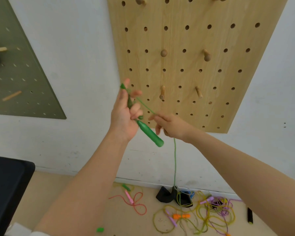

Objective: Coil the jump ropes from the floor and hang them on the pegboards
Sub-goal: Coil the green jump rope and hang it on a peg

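My left hand (125,114) holds a green jump rope with its fingers curled round it, one green handle (151,133) pointing down to the right below the palm. The green cord (146,106) runs from that hand to my right hand (170,126), which pinches it. From there the cord drops straight down (174,164) to the floor. Both hands are raised in front of the lower left part of the wooden pegboard (228,53), which carries several wooden pegs (207,56). More ropes lie tangled on the floor (211,210).
A grey-green pegboard (24,79) with wooden pegs hangs on the wall to the left. A red rope with pink handles (134,200) lies on the floor, beside a black cloth (165,195). A dark object (5,188) stands at lower left. A black handle (250,215) lies at right.
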`<state>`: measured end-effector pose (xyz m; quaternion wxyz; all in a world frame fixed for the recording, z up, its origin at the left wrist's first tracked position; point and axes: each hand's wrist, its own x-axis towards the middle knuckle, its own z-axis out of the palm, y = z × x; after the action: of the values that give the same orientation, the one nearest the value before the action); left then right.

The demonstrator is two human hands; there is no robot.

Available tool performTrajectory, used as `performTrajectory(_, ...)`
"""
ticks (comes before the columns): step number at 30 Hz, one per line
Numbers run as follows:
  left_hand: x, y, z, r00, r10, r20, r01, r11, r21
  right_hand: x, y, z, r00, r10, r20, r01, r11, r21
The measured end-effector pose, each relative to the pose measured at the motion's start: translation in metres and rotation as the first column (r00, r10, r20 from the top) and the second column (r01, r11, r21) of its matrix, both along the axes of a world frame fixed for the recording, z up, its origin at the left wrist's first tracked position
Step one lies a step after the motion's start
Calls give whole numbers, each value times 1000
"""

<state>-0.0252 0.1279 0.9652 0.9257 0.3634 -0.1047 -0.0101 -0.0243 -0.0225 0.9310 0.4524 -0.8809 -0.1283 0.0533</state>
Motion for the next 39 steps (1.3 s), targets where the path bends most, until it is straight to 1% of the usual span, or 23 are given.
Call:
performTrajectory(2,7,18,4,992,115,-44,-115,993,-2,-1,-16,-12,989,3,-151,-28,987,-160)
performTrajectory(4,14,31,1,978,198,-63,-196,980,44,-6,-26,-22,965,-11,-262,-79,941,-330)
performTrajectory(6,16,34,-6,971,230,-62,-215,959,187,-12,-24,-24,960,32,-279,-189,807,-560)
performTrajectory(7,16,30,-11,972,226,-57,-202,939,278,-15,-18,-21,961,80,-264,-235,739,-632)
performTrajectory(8,15,26,-16,977,208,-45,-178,913,366,-19,-10,-14,962,131,-241,-261,706,-659)
performTrajectory(10,11,14,-25,992,126,-4,-105,849,518,-20,4,3,955,258,-144,-290,721,-629)
performTrajectory(12,6,2,-31,999,-4,33,-19,753,657,-18,10,22,927,373,-28,-328,774,-542)
performTrajectory(14,1,-11,-34,994,-104,31,46,662,748,-12,2,40,920,392,21,-357,855,-376)
performTrajectory(15,-2,-18,-35,991,-137,11,81,645,760,-10,-6,48,928,372,22,-353,896,-271)
performTrajectory(16,-4,-24,-36,987,-159,-16,116,646,754,-8,-16,56,935,352,33,-341,923,-176)
performTrajectory(18,-7,-36,-39,981,-184,-58,170,683,711,0,-38,66,952,279,122,-280,960,-17)
performTrajectory(20,-8,-46,-40,973,-214,-91,224,756,616,10,-61,69,963,99,250,-133,984,122)
performTrajectory(22,-7,-58,-36,961,-241,-139,278,827,488,18,-81,66,959,-54,277,-6,977,215)
performTrajectory(24,-4,-69,-33,960,-237,-148,279,845,456,20,-94,58,961,-89,260,35,978,204)
performTrajectory(26,-1,-80,-32,972,-203,-121,237,827,511,15,-99,52,986,-35,161,-1,976,216)
performTrajectory(27,2,-85,-33,977,-179,-115,213,811,544,14,-101,49,995,24,95,-41,983,182)
performTrajectory(28,3,-89,-32,981,-156,-116,194,798,570,13,-103,46,994,96,43,-100,990,97)
performTrajectory(29,4,-93,-31,983,-136,-123,183,791,584,14,-105,41,987,160,31,-159,987,-35)
performTrajectory(30,4,-97,-30,983,-124,-137,181,792,582,15,-106,35,976,216,33,-211,969,-128)
performTrajectory(31,3,-100,-28,981,-122,-152,188,799,571,15,-107,32,966,256,28,-249,956,-155)
performTrajectory(35,2,-109,-22,975,-129,-180,211,785,583,18,-117,30,928,365,-79,-358,930,83)
performTrajectory(37,0,-110,-21,973,-111,-204,215,762,611,19,-125,34,930,365,-48,-362,930,61)
performTrajectory(39,-2,-112,-21,969,-101,-225,228,714,662,21,-136,36,935,354,-39,-352,935,45)
